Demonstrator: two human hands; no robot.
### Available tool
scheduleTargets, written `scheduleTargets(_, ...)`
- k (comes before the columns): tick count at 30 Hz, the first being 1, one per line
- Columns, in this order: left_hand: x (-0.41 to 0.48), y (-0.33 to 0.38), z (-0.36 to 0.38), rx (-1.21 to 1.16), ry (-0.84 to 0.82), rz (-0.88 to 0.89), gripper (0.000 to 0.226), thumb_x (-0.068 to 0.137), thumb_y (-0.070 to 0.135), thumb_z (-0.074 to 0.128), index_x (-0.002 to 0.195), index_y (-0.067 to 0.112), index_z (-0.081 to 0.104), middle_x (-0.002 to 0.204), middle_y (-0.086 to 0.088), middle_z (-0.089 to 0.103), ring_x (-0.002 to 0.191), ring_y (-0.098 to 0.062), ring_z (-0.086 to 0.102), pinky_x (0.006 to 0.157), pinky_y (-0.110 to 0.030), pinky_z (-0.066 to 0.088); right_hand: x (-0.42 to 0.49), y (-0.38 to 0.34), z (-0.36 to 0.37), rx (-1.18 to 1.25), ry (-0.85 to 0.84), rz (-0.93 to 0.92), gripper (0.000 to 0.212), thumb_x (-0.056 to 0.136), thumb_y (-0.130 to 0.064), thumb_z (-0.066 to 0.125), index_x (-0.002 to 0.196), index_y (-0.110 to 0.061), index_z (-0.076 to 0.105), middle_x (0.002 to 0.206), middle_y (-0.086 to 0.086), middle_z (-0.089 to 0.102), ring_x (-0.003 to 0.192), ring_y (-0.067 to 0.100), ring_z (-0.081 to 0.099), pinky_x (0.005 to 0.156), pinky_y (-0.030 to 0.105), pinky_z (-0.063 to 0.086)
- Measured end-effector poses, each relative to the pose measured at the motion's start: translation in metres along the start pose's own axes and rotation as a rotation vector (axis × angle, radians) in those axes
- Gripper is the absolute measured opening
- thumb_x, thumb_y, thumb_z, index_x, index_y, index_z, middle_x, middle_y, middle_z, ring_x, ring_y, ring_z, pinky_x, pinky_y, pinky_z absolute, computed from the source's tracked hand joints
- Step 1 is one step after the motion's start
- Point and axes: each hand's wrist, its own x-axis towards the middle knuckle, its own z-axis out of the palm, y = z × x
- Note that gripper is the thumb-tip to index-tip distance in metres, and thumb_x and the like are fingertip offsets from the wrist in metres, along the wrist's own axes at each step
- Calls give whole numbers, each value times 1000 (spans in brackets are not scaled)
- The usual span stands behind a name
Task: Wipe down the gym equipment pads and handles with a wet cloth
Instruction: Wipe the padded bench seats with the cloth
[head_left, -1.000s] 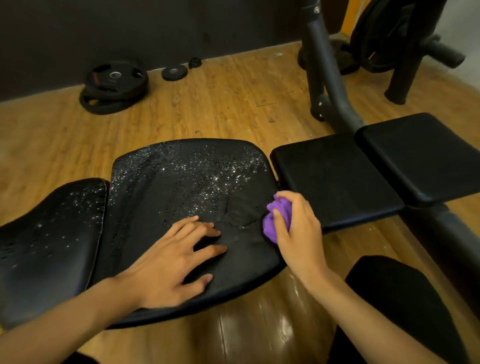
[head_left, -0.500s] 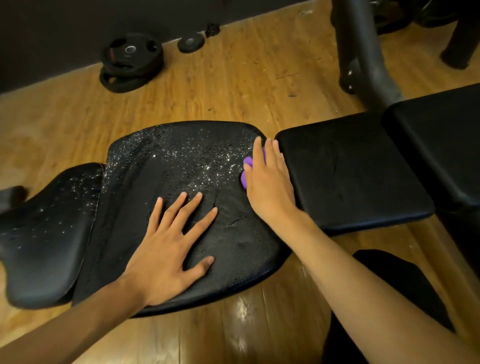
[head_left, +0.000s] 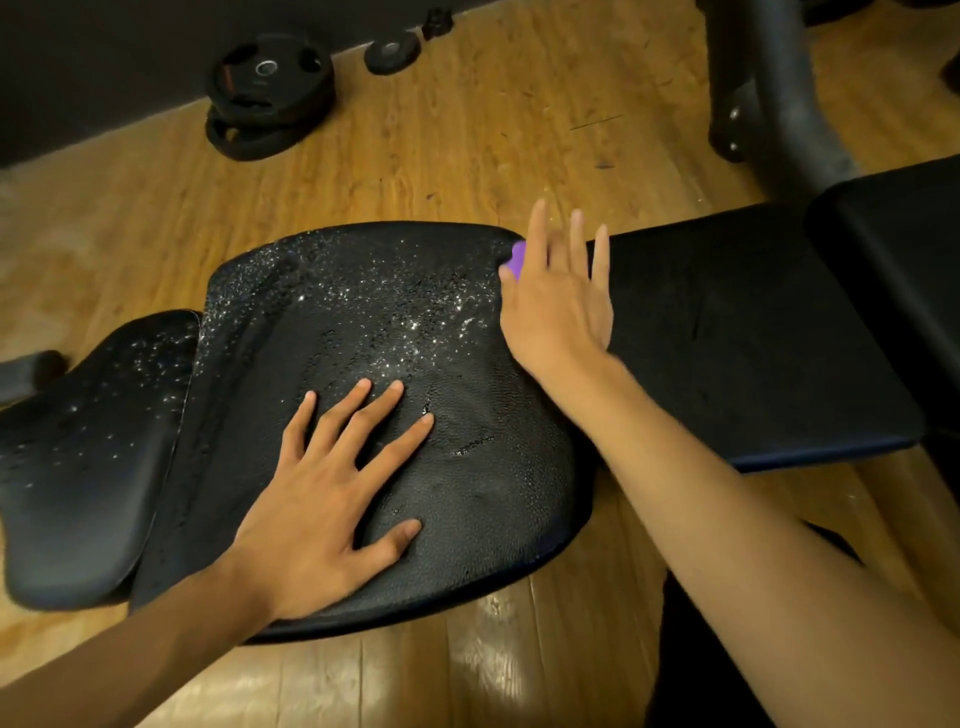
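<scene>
- Left hand: palm down, fingers spread and straight, thumb out to the side; bare forearm runs in from lower left.
- Right hand: palm down, fingers straight, slightly apart, pointing away from the body; bare forearm extended from lower right.
- Hands apart, not touching.

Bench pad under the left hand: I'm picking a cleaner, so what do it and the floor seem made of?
The bench pad looks like black vinyl or faux leather: pebbled grain, droplets beading on top; real leather cannot be ruled out. The floor looks like varnished wood planks or laminate: grain lines, plank seams, glossy glare.
</scene>
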Motion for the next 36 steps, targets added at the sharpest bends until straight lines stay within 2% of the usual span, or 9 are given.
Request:
scheduleTargets(5, 1, 0, -1, 6, -4, 1, 82, 95, 68, 43, 166, 34, 20, 173, -3, 15, 161, -30, 7, 123, -70, 13, -30, -3, -4, 37, 60, -21, 59, 107, -35, 34, 156, -2, 29, 151, 24, 47, 148, 34, 35, 127, 44, 12)
scheduleTargets(9, 1, 1, 0, 13, 7, 0, 82, 94, 68, 43, 166, 34, 19, 173, -5, 16, 161, -31, 9, 123, -69, 12, -101, 6, -15, -6, -9, -115, 66, 107, -35, 28, 161, -1, 11, 160, 31, 29, 153, 40, 23, 128, 47, 10)
scheduleTargets(13, 0, 1, 1, 26, -5, -2, 83, 95, 68, 42, 166, 35, 18, 173, -5, 15, 161, -31, 8, 123, -68, 12, -17, -11, 0, 77, -57, -79, 65, 111, -29, 29, 163, -8, -3, 165, 33, 7, 156, 40, -3, 125, 46, -8)
scheduleTargets(16, 1, 0, 1, 22, -7, -5, 82, 95, 69, 41, 166, 35, 17, 173, -4, 14, 161, -30, 7, 124, -67, 11, 42, -17, 2, 217, -115, -24, 68, 111, -30, 33, 163, -10, -6, 165, 28, 17, 156, 40, 8, 126, 46, 8)
scheduleTargets(19, 0, -1, 1, 19, -12, -6, 82, 95, 69, 41, 166, 35, 17, 173, -4, 15, 161, -30, 7, 124, -68, 11, 2, -21, 0, 277, -60, 32, 68, 109, -27, 40, 162, -7, 3, 167, 24, 12, 155, 39, 12, 123, 47, 25)
scheduleTargets(22, 1, 1, 1, 16, -3, 0, 82, 95, 69, 42, 166, 35, 19, 173, -4, 16, 161, -30, 8, 123, -69, 11, -71, -17, 0, 170, 0, -41, 63, 108, -26, 41, 160, 0, 15, 167, 25, 11, 157, 38, 7, 126, 44, 19)
scheduleTargets(25, 2, 0, 1, 20, 2, -7, 83, 94, 69, 43, 166, 35, 18, 173, -5, 17, 161, -30, 7, 124, -68, 9, -33, -14, 3, 158, -56, -90, 66, 109, -24, 36, 160, 3, 2, 168, 26, 4, 157, 37, 0, 128, 43, 10)
scheduleTargets(30, 2, 3, -1, 19, -7, -20, 83, 94, 69, 42, 166, 36, 18, 172, -5, 19, 161, -30, 9, 123, -70, 12, 49, -16, 1, 238, -142, -3, 64, 111, -34, 34, 163, -8, 8, 157, 21, 33, 143, 37, 35, 105, 44, 40)
scheduleTargets(36, 1, 4, -2, 10, 0, -21, 81, 95, 69, 40, 165, 36, 19, 172, -4, 20, 160, -30, 11, 122, -70, 15, -120, -14, -20, 141, -93, 57, 68, 107, -37, 34, 162, -6, 9, 159, 26, 24, 141, 39, 33, 110, 43, 40)
